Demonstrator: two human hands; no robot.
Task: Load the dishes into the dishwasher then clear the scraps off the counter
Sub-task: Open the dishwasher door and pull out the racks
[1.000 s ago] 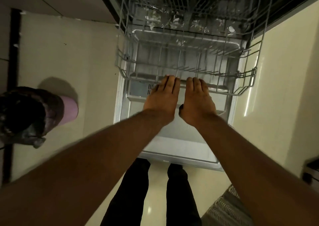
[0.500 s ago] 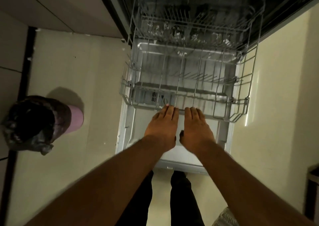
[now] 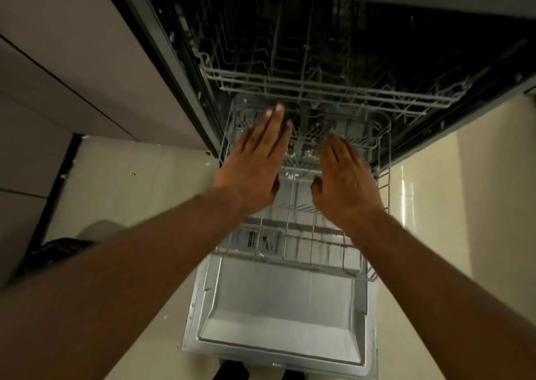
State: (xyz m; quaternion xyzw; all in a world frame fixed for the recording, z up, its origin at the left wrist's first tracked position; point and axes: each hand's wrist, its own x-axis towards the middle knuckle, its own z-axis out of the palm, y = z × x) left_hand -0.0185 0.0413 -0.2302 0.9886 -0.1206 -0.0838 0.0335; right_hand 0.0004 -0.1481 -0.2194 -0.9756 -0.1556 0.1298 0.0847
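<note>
**Q:** How far into the dishwasher job are you?

**Me:** Honestly, barely started. The dishwasher door (image 3: 278,307) is dropped flat and the lower rack (image 3: 316,249) is slid out over it, but I can't spot a single plate or cup in it. The upper rack (image 3: 327,92) sits back inside the dark tub, and what's in there is too murky to call.

**Q:** What are your hands doing?

**Me:** My left hand (image 3: 255,162) and right hand (image 3: 345,182) are both flat, fingers straight, holding nothing, hovering over the lower rack; touching or not, can't tell. Dishes and the counter scraps aren't in view, so I'd say all the loading and clearing is left.
</note>
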